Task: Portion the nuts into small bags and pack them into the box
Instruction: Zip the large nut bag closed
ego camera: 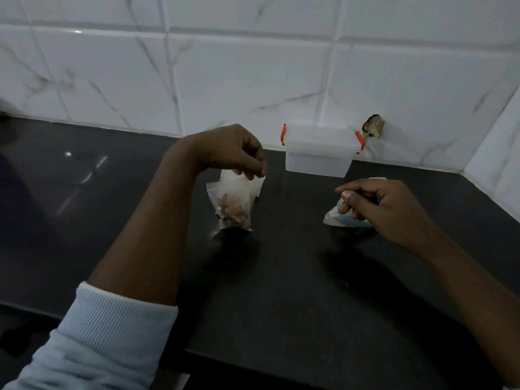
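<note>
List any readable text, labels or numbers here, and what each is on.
None readable.
The clear box with red clips bears no label.
The small bag pinched by the left hand is plain.
The white packet, partly hidden by the right hand, shows no legible print.

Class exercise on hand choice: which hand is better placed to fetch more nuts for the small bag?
Right. The right hand is at the white bag, fingers curled over it, while the left hand is busy: it pinches the small bag upright by its top.
</note>
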The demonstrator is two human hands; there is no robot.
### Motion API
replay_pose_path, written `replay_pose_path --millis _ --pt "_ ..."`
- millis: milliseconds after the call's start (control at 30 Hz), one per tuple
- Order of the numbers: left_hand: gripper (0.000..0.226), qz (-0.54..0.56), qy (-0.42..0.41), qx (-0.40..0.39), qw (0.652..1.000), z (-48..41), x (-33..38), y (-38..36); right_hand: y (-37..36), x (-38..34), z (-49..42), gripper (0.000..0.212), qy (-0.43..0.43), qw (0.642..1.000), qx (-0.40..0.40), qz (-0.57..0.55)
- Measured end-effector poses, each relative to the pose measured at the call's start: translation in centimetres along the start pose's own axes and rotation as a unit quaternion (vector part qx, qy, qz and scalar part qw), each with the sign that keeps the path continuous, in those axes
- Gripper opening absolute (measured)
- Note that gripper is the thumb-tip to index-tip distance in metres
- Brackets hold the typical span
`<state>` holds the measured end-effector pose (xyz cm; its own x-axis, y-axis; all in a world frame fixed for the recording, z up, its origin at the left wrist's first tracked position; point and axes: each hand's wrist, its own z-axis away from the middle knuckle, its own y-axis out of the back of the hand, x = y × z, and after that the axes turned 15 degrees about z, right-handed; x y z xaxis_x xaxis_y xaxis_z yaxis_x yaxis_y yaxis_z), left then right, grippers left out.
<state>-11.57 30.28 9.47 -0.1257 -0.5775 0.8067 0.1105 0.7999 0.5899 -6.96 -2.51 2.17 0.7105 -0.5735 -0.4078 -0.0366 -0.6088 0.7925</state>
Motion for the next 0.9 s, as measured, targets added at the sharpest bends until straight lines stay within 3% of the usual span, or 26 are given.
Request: replay_pose_path --millis 133,233,367,533,700,900 --pt "0.009 0.077 -0.096 0.025 0.992 -0.4 1.5 -2.8 0.2 -0.2 0.1 0.019 0.006 1.000 0.011 -0.003" --pt "0.012 0.124 -0.140 -0.001 0.982 -1.5 1.9 -5.8 0.1 0.1 0.0 0.018 -0.001 0.999 0.028 -0.016" --pt "0.013 0.099 -0.170 -0.026 0.980 -2.9 2.1 -10.9 1.1 1.2 -0.2 0.017 -0.029 0.997 0.071 -0.013" --pt "0.028 -0.064 -0.242 0.035 0.967 -4.6 0.5 -14.8 3.7 4.8 -0.3 0.027 -0.046 0.973 -0.005 0.224" --pt "0.057 -0.133 -0.218 0.021 0.967 -5.1 0.0 -16.0 5.5 8.0 0.0 0.025 -0.124 0.945 -0.064 0.296" --pt "0.027 -0.093 -0.178 -0.009 0.980 -5.4 -0.2 -15.6 3.6 8.8 0.3 0.028 -0.152 0.945 -0.099 0.271"
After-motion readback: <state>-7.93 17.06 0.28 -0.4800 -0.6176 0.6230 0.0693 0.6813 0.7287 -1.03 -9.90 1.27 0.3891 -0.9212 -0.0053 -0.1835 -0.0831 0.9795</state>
